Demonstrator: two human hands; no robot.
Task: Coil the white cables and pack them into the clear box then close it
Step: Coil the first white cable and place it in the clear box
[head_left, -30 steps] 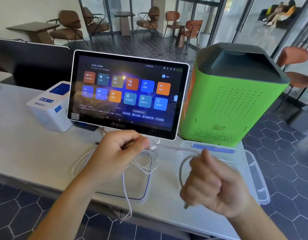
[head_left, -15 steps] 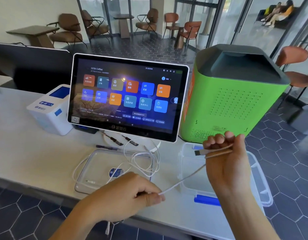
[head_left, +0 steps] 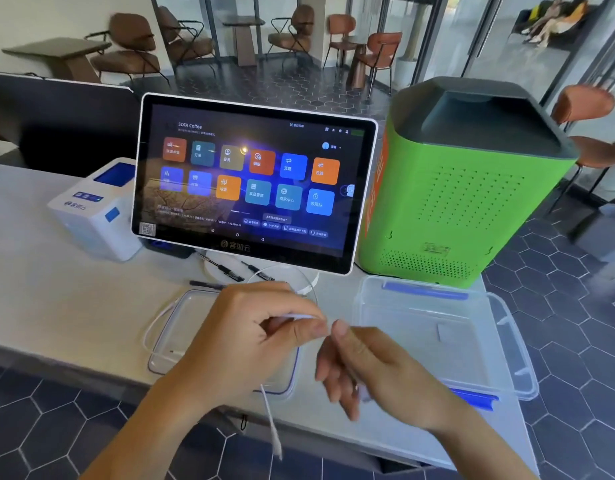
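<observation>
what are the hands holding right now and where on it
The left hand pinches a white cable between thumb and fingers, partway along, one end hanging below. The right hand curls round it too; where exactly is blurred.

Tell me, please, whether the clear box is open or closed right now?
Open. The clear box sits uncovered and looks empty beside the green machine; its lid lies separately, left of it.

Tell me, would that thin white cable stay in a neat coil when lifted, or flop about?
Probably floppy: the white cable hangs limp below the left hand, past the counter edge. It looks light, since a pinch holds it. Loose loops near the lid suggest coils may spring open.
</observation>
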